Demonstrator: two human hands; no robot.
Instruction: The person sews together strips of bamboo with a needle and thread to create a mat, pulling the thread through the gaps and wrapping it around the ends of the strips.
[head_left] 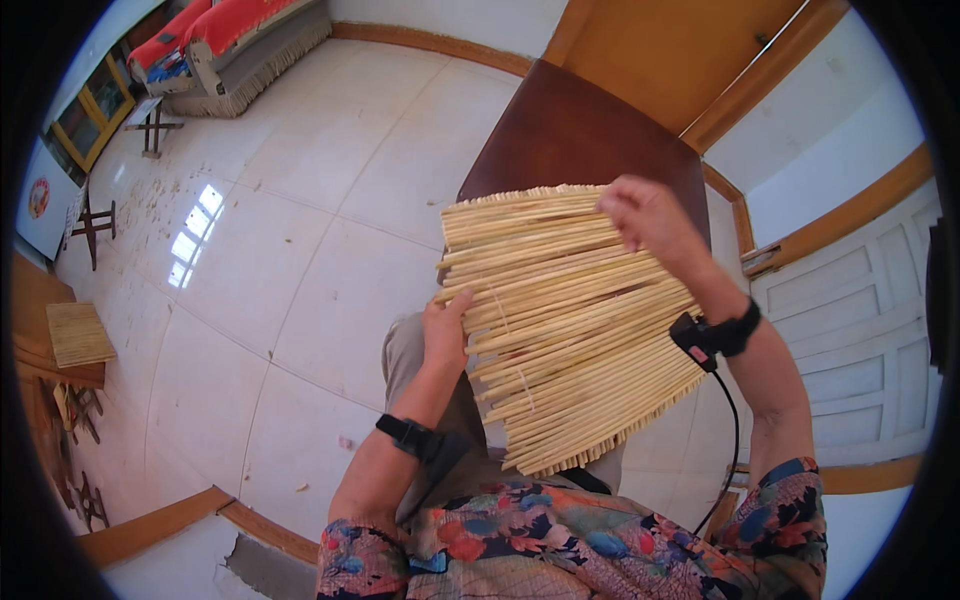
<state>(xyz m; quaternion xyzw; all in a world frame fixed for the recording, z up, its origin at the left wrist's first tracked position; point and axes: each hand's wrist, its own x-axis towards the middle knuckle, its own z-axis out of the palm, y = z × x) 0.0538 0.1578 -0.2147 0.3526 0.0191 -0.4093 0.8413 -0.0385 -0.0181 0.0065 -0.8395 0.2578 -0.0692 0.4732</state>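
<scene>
A mat of pale yellow stalks [560,330] lies across my lap, its far end over a dark brown table. Thin threads run across the stalks, which fan apart a little on the left side. My left hand [447,325] grips the mat's left edge, thumb on top and the other fingers mostly hidden. Over the far right corner, my right hand [648,218] is closed with its fingers curled together. Whatever it pinches, if anything, is too small to make out. Both wrists wear black straps, and a black device [694,340] sits on the right one.
The dark brown table [600,130] stands against a wooden door [690,50]. Scraps litter the tiled floor [300,200]. At the left are small folding stools [92,225] and another pale slatted piece [80,334]. A red-covered sofa [230,50] stands far left; a white panelled door [850,330], right.
</scene>
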